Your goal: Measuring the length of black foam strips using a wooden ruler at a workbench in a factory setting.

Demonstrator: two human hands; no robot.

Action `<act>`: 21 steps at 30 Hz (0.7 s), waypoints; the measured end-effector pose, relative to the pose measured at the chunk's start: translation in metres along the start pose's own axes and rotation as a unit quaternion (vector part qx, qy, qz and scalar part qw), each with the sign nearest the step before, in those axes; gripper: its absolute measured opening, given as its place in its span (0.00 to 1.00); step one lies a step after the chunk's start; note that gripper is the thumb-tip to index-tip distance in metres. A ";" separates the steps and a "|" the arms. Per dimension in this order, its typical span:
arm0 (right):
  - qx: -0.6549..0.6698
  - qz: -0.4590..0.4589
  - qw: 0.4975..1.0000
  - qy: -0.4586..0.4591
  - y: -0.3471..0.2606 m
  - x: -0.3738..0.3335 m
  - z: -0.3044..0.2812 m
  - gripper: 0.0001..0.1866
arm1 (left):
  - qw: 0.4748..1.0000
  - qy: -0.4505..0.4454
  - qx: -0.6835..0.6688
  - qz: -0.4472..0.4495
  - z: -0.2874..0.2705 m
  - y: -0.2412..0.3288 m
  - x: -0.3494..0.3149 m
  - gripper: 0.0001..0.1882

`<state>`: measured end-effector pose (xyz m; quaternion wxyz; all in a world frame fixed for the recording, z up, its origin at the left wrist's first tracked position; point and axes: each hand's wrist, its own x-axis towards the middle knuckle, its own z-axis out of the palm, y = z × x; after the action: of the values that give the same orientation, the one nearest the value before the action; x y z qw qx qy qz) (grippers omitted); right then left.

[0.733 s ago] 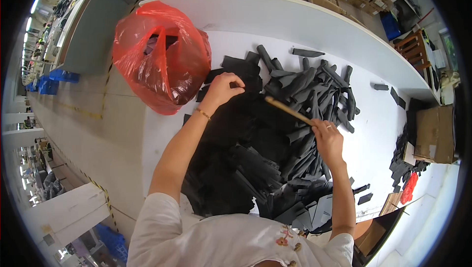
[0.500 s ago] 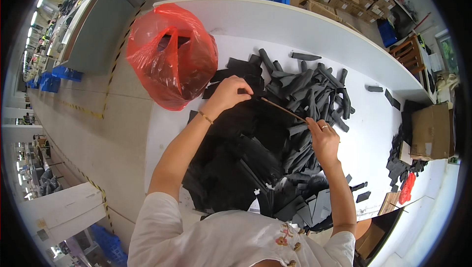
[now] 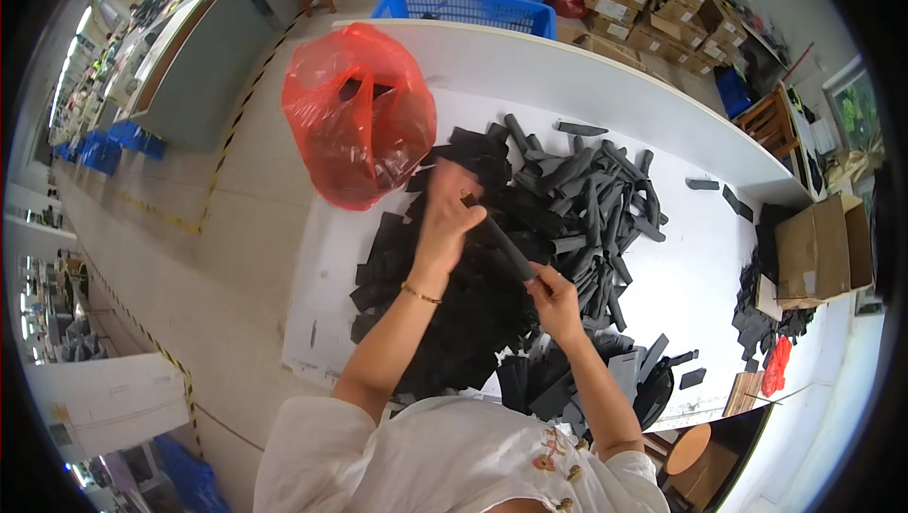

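A dark grey rolled tube (image 3: 508, 248) of sheet material slants between my two hands above the black pile. Its lower right end is gripped by my right hand (image 3: 556, 300), fingers closed round it. My left hand (image 3: 451, 206) is at the upper left end, thumb against the tube, and its fingers are smeared by motion. Beneath lie flat black pieces (image 3: 445, 310) in a broad heap. To the right is a loose pile of similar grey rolled tubes (image 3: 596, 187). No stick shows at this moment.
A red plastic bag (image 3: 355, 125) stands at the table's far left, close to my left hand. A low white partition (image 3: 586, 64) runs along the back, with a blue crate (image 3: 463, 12) behind it. A cardboard box (image 3: 818, 253) sits at the right.
Both hands have come together on a rolled tube; my right hand moved left and nearer to me. The thin brown stick it held is out of sight. The view has shifted slightly.
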<state>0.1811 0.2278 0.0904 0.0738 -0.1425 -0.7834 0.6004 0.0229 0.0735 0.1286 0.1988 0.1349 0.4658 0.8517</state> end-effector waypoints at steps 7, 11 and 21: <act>-0.132 -0.083 0.973 0.172 -0.021 -0.020 0.063 0.11 | 0.937 0.130 -0.283 -0.161 0.018 -0.079 -0.056 0.11; -0.155 -0.032 0.971 0.180 -0.022 -0.040 0.066 0.06 | 0.946 0.128 -0.245 -0.168 0.021 -0.068 -0.053 0.11; -0.127 0.073 0.988 0.056 -0.007 -0.114 0.040 0.05 | 0.947 0.181 -0.196 -0.177 0.008 -0.046 -0.036 0.17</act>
<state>0.2773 0.1541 0.0928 0.0544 -0.2411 -0.8354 0.4909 0.0683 0.0854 0.0922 0.2816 -0.1475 0.3344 0.8872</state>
